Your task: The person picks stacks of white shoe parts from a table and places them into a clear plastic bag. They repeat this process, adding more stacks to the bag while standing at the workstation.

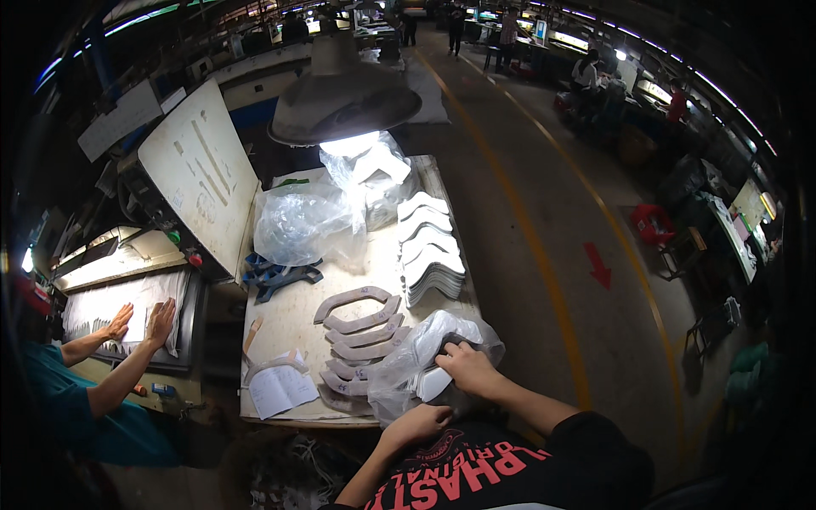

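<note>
At the near right corner of the worktable lies a clear plastic bag [393, 374] holding white curved pieces [433, 384] and something dark grey. My right hand [466, 367] reaches over the bag's opening, its fingers bent and closed on the bag by the white pieces. Close to my body, just below the bag, is my left hand [425, 420]; its fingers are curled together, and what they hold, if anything, is hidden. Left of the bag, several grey curved pieces [364, 325] with small marks lie in a row.
Stacked white wavy pieces [429, 246] line the table's right edge. Beyond are more plastic bags [306, 221], blue clamp-like parts [276, 276] and a hanging lamp [344, 98]. An open notebook [280, 389] lies near left. At left, a co-worker's hands [157, 323] press cloth at a machine.
</note>
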Demonstrator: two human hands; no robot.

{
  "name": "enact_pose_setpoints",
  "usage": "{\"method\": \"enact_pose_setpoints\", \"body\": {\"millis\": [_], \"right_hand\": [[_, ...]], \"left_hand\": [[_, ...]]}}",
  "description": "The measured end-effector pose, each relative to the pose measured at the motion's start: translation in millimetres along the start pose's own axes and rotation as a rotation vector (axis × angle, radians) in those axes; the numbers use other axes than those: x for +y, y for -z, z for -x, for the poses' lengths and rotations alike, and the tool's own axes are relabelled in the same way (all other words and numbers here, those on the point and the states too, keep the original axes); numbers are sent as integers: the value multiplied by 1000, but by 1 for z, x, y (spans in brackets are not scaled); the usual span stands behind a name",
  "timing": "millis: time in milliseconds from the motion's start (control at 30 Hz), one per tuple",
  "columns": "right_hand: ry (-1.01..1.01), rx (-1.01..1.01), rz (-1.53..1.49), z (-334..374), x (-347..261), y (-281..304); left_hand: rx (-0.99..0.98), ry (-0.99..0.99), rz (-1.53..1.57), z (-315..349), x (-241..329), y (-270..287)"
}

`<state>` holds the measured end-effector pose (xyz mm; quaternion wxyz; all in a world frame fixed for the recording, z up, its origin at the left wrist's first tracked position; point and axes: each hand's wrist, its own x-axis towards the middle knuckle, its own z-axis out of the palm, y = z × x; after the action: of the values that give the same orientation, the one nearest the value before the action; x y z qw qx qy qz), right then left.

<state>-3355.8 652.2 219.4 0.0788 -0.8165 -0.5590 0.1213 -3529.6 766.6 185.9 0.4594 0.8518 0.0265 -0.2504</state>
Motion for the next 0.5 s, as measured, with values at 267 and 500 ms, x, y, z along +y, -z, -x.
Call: {"method": "enact_pose_setpoints", "body": {"millis": [267,500], "right_hand": [[-47,-12,-2,-28,-12,10],[-56,-111,25,-60,-13,9]], "left_hand": [[-236,-18,14,-61,-9,-14],[-489,-520,549,-72,22,-13]]}}
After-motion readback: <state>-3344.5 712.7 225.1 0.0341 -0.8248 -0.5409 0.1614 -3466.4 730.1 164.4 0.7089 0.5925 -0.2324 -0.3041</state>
